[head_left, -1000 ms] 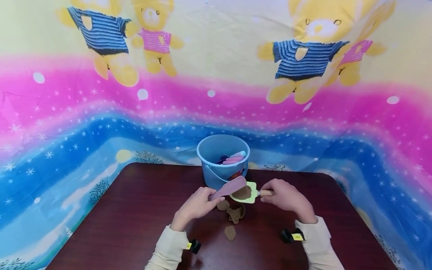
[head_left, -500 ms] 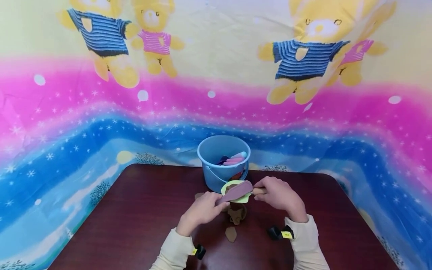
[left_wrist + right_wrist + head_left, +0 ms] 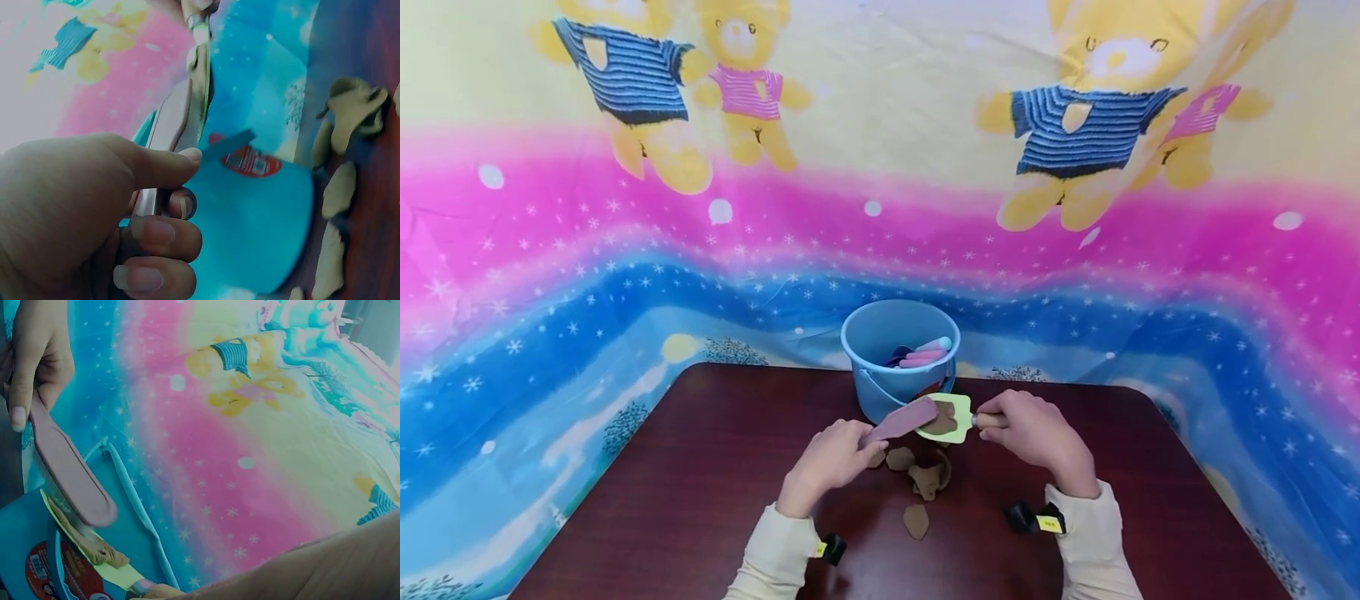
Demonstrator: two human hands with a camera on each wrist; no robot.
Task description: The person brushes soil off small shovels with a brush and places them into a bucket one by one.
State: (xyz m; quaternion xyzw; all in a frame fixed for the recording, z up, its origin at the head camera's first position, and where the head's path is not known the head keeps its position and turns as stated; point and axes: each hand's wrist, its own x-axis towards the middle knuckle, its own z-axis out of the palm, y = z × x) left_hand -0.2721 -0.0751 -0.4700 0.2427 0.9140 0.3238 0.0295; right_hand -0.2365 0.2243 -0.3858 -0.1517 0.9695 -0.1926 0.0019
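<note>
My left hand (image 3: 827, 460) grips a mauve spatula (image 3: 901, 421) by its handle, thumb along the top in the left wrist view. My right hand (image 3: 1036, 429) holds the short wooden handle (image 3: 991, 421) of a pale green spatula (image 3: 962, 408). Brown clay (image 3: 942, 419) covers much of the green blade. The mauve blade's tip overlaps the left side of the clay in the head view. Both tools are raised in front of the bucket. Below them on the table lie a crumpled clay piece (image 3: 927, 481), a flat leaf-shaped one (image 3: 916, 521) and a lump (image 3: 900, 458).
A light blue bucket (image 3: 880, 392) stands right behind the tools, with pink-handled tools (image 3: 922, 358) inside. Its handle (image 3: 140, 512) hangs at the side. The dark red table (image 3: 737, 467) ends at a patterned cloth backdrop (image 3: 872, 242).
Half a second ago the mauve blade lay across the green one; now it has drawn back left while the green spatula moved right. Another clay piece now shows on the table by my left fingers.
</note>
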